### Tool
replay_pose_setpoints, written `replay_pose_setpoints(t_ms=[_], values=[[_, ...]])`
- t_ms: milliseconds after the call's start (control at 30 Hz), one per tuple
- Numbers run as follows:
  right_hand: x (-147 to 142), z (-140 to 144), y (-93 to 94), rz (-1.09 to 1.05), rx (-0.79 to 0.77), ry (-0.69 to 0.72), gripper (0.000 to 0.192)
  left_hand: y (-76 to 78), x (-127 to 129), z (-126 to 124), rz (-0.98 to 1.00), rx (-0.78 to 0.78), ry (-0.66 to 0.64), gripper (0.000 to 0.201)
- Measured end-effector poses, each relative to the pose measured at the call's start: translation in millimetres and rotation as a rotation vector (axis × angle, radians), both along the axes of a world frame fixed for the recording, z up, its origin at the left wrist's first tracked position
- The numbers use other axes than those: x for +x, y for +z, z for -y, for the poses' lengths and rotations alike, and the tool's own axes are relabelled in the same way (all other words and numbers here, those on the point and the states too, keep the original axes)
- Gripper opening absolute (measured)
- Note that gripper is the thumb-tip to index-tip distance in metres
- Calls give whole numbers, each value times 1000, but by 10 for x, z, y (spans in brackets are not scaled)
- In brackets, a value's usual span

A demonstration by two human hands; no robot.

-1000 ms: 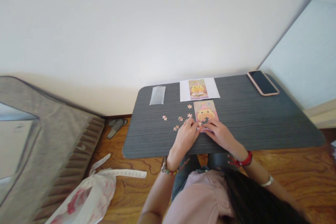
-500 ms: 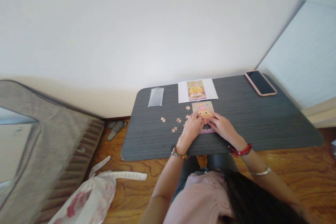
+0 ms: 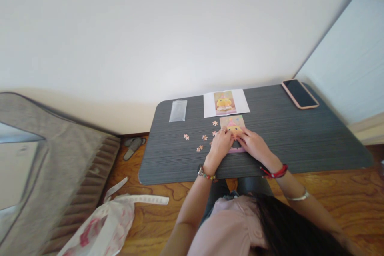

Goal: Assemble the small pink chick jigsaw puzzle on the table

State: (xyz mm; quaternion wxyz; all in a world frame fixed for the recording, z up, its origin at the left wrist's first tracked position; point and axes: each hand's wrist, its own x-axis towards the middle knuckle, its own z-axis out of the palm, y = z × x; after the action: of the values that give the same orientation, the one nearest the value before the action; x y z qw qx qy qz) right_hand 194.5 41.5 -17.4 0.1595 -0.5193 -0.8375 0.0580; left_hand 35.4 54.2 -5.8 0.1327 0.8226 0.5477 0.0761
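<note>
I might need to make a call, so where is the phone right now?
The phone lies face up at the far right corner of the table, well right of the reference picture sheet.

This looks like a room in a home. A low dark table (image 3: 300,140) stands on a wood floor (image 3: 156,212), with slippers (image 3: 133,146) beside its left end and a cloth bag (image 3: 99,228) nearer.

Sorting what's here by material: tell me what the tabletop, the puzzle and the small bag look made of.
Tabletop: probably laminate, matte, dark grey printed grain.
Puzzle: likely printed cardboard; thin, flat, colourful picture.
Small bag: clear plastic film, slightly glossy, table showing through.
</note>
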Motion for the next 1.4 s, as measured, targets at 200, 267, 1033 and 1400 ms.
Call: replay_pose_setpoints(t_ms=[200, 267, 1033, 1400], values=[[-6, 59, -28, 14, 17, -18, 22, -2, 21, 21, 37, -7, 29, 16], [-2, 72, -44, 14, 16, -11, 22, 2, 22, 29, 49, -12, 32, 15], [12, 86, -30, 101, 12, -8, 27, 59, 74, 280, -62, -15, 95, 25], [17, 93, -30, 94, -6, -3, 29, 57, 101, 316, -105, -22, 92, 27]])
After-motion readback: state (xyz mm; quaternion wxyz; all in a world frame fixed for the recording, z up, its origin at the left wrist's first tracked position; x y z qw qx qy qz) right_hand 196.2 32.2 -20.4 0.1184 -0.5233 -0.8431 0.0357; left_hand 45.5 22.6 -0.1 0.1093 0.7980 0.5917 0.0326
